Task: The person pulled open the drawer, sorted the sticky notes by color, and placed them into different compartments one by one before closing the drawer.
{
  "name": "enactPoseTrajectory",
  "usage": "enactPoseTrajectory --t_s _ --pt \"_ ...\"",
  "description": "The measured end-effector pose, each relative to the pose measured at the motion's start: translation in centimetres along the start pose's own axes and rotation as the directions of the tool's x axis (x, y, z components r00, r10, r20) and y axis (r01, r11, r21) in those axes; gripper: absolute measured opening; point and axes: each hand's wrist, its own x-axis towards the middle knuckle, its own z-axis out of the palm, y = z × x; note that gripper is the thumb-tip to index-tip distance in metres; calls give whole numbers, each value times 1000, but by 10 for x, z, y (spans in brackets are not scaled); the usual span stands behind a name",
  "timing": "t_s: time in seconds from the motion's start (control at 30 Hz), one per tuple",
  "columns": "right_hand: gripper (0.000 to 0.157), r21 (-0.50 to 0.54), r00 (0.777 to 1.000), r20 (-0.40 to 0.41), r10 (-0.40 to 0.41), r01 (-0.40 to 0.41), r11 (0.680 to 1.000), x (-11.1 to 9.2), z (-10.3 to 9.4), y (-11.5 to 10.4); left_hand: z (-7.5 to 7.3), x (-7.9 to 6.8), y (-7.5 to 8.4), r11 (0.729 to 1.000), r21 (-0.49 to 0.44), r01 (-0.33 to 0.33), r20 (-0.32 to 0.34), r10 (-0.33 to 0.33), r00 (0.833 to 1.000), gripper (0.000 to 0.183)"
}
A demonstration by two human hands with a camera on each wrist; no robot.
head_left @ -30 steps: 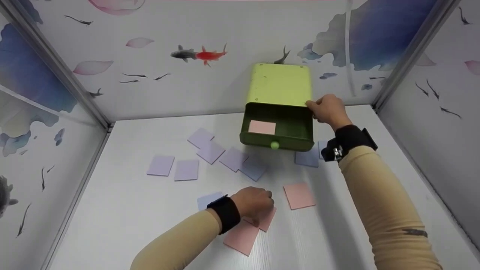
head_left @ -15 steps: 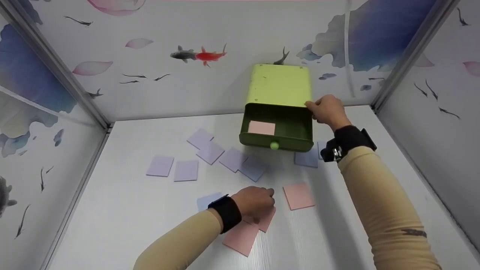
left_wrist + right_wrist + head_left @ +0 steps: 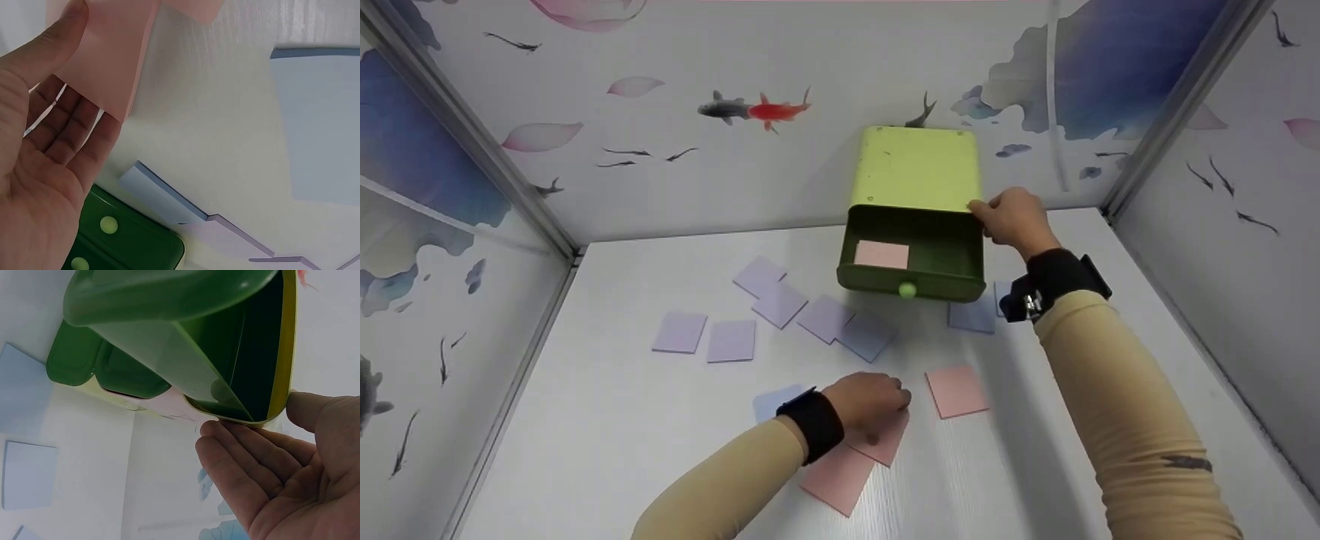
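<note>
At the front of the table my left hand (image 3: 866, 405) pinches a pink square note pad (image 3: 885, 446), thumb on top and fingers beneath. In the left wrist view the held pad (image 3: 112, 56) tilts up off the table. Another pink pad (image 3: 838, 480) lies just below it, a third pink pad (image 3: 957, 391) to the right. My right hand (image 3: 1016, 221) grips the front right corner of a yellow-green drawer cabinet (image 3: 919, 165). Its top drawer (image 3: 960, 289) stands pulled out with a pink pad (image 3: 882, 255) inside. The right wrist view shows closed drawers (image 3: 132, 374) beside the pulled-out one.
Several lilac pads (image 3: 732, 341) are spread across the left and middle of the white table (image 3: 607, 420). Blue pads lie below the cabinet (image 3: 867, 337), to its right (image 3: 973, 315) and by the left wrist (image 3: 775, 401). Patterned walls (image 3: 720, 172) enclose the back and sides.
The pink pad at my left hand has shifted and turned slightly, and the pad below it has slid a little down and left. My right hand and the cabinet stay put.
</note>
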Motion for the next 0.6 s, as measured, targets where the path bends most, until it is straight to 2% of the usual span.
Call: enactPoseTrajectory --t_s 0.3,0.47,0.6 --pt "52 8 1000 3 8 -8 1000 1 -1 -1 -2 1 1 999 44 -12 17 12 1000 52" --pt "52 5 1000 -4 1 -1 1000 0 -2 -1 -5 1 2 1000 6 10 39 -10 999 52" --pt "51 11 1000 4 7 -7 1000 -1 -1 -1 -4 1 -2 998 -60 -5 26 7 1000 42"
